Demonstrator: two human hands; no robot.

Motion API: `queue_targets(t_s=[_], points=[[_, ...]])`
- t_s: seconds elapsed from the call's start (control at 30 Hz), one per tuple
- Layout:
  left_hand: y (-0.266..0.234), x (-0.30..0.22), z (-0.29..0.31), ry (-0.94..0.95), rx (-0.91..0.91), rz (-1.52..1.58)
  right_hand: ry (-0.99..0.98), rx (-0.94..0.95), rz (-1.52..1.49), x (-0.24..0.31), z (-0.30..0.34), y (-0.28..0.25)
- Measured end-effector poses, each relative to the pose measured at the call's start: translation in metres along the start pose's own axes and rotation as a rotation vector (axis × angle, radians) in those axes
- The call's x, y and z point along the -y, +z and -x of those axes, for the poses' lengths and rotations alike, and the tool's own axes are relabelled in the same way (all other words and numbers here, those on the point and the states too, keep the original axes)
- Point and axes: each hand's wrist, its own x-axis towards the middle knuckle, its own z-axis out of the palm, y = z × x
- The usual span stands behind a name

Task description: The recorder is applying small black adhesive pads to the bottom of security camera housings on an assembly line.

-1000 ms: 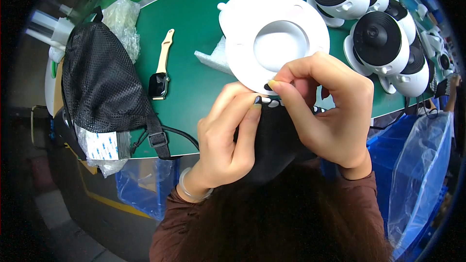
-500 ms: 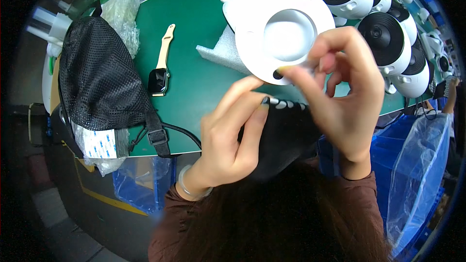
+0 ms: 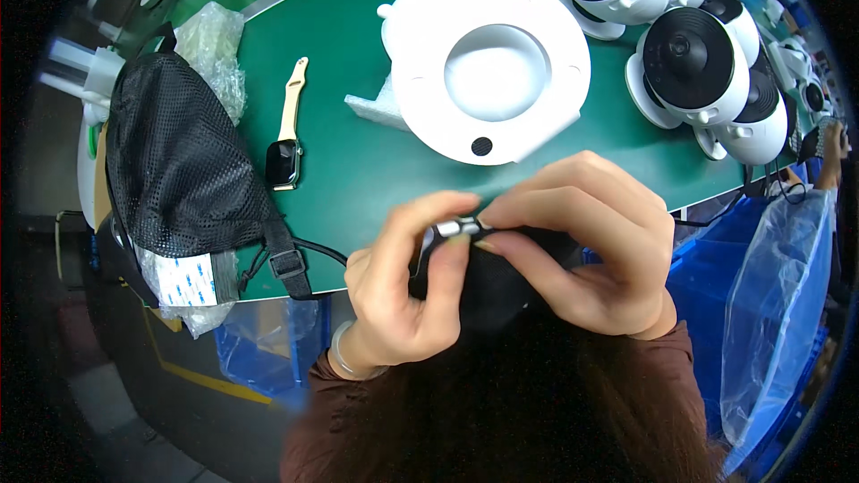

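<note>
My left hand (image 3: 407, 282) pinches the edge of a dark, flexible sheet (image 3: 497, 282) between thumb and fingers. Small shiny pale dots (image 3: 459, 227) line its folded edge. From the other side, my right hand (image 3: 595, 246) closes thumb and forefinger on the same edge, the tips almost meeting the left ones. Most of the sheet hangs below, dark and partly hidden by hands and hair. Just beyond lies a round white housing (image 3: 429, 89) with a large central recess. On its near rim sits a round black pad (image 3: 481, 146).
Grey foam (image 3: 376, 110) sticks out beneath the white housing. At left are a watch (image 3: 284, 161), a black mesh bag (image 3: 183, 161) and bubble wrap (image 3: 215, 49). Several white devices with black fronts (image 3: 689, 58) crowd the right. Blue bins (image 3: 707, 277) with plastic liners stand below the table edge.
My right hand has left the housing's near rim and come down to the sheet beside my left hand. My left hand has lowered slightly. In view, the housing sits farther left.
</note>
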Motion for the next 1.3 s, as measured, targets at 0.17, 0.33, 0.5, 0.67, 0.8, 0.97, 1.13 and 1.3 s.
queue_targets(t_s=[0.17, 0.33, 0.5, 0.67, 0.8, 0.97, 1.13, 1.3], points=[[-0.009, 0.005, 0.007, 0.008, 0.008, -0.114, 0.162, 0.011, 0.046, 0.007, -0.001, -0.001], [-0.004, 0.001, 0.006, -0.029, 0.024, -0.048, 0.064, 0.042, 0.018, 0.003, 0.002, -0.004], [-0.002, 0.001, 0.006, 0.027, 0.01, -0.179, -0.051, -0.043, 0.204, -0.002, 0.005, 0.001], [-0.001, -0.001, 0.004, 0.052, -0.009, -0.209, -0.074, -0.066, 0.283, 0.004, 0.004, 0.001], [0.0, 0.0, 0.002, 0.083, -0.012, -0.246, -0.076, -0.068, 0.304, 0.001, 0.003, 0.002], [0.002, 0.006, 0.0, -0.001, -0.134, -0.191, -0.178, -0.023, 0.254, 0.017, 0.01, -0.002], [-0.004, 0.003, -0.016, 0.048, -0.007, -0.114, 0.175, -0.292, 0.212, -0.007, -0.016, -0.029], [-0.002, 0.006, -0.019, -0.09, 0.017, 0.02, 0.333, -0.18, 0.058, -0.016, -0.028, -0.028]])
